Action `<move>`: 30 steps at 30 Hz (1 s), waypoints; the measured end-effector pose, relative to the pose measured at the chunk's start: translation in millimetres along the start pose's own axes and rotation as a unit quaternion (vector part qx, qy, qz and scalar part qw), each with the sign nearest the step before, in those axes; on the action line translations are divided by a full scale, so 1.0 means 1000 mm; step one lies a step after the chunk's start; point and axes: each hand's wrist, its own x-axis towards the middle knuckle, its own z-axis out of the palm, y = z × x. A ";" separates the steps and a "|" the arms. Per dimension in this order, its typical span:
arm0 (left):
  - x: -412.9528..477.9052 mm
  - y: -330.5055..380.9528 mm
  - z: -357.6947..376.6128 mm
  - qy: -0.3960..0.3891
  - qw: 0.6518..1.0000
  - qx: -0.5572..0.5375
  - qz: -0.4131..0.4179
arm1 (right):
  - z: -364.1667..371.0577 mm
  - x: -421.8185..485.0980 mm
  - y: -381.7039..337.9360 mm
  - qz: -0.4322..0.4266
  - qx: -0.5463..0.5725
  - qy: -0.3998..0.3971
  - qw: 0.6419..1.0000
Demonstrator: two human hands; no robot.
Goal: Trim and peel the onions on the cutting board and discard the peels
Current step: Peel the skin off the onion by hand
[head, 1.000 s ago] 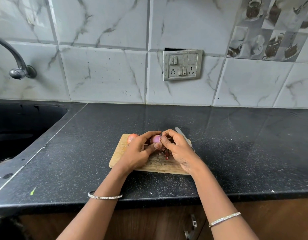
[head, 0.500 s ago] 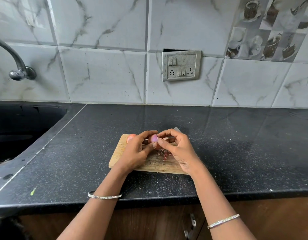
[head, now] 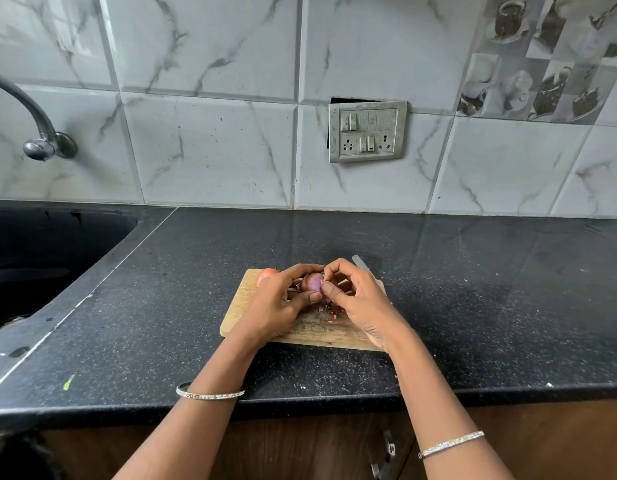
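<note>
onion (head: pixel 312 282), small and purple, partly skinned, held just above the middle of the cutting board (head: pixel 237 308). the left hand (head: pixel 275 306) cups it, fingers curled over the top and thumb pressed beneath. the right hand (head: pixel 359 299) meets it from the other side, thumb and forefinger closed in a pinch on the onion's right face; whether a strip of skin lies between them cannot be told. a second onion (head: pixel 266 273), reddish and with its skin on, sits at the board's far left corner, partly hidden behind the left hand. peel scraps (head: pixel 334 310) lie in a small dark-red scatter on the board under the right hand. knife (head: pixel 360 263): only the pale tip shows past the right hand, near the board's far right corner. the wooden board rests on a black speckled countertop (head: pixel 473 323), close to its front edge. sink (head: pixel 40 265) to the left, with a curved tap (head: pixel 40 133) on the tiled wall above it. switch plate (head: pixel 367 131) on the wall beyond the board. a thin bangle on each wrist.
</note>
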 end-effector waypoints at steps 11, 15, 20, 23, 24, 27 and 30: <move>-0.002 0.005 0.000 -0.013 0.997 -0.069 -0.029 | 0.001 -0.003 -0.007 0.042 0.113 -0.022 0.992; -0.002 0.002 0.001 -0.006 0.995 -0.089 -0.047 | 0.002 -0.002 -0.003 0.046 0.131 0.048 0.989; -0.001 -0.001 0.003 0.003 0.996 -0.077 -0.040 | 0.001 -0.004 -0.002 0.050 0.120 0.078 0.988; 0.001 -0.005 0.003 0.015 0.997 -0.060 -0.037 | 0.001 -0.005 -0.004 0.032 0.101 0.067 0.992; 0.001 -0.005 0.004 0.017 0.997 -0.060 -0.036 | 0.001 -0.006 -0.004 0.029 0.101 0.070 0.992; 0.001 -0.006 0.005 0.025 0.997 -0.065 -0.037 | 0.001 -0.007 -0.003 0.011 0.105 0.075 0.992; 0.002 -0.008 0.005 0.037 0.997 -0.057 -0.034 | 0.000 -0.006 0.000 -0.005 0.102 0.059 0.993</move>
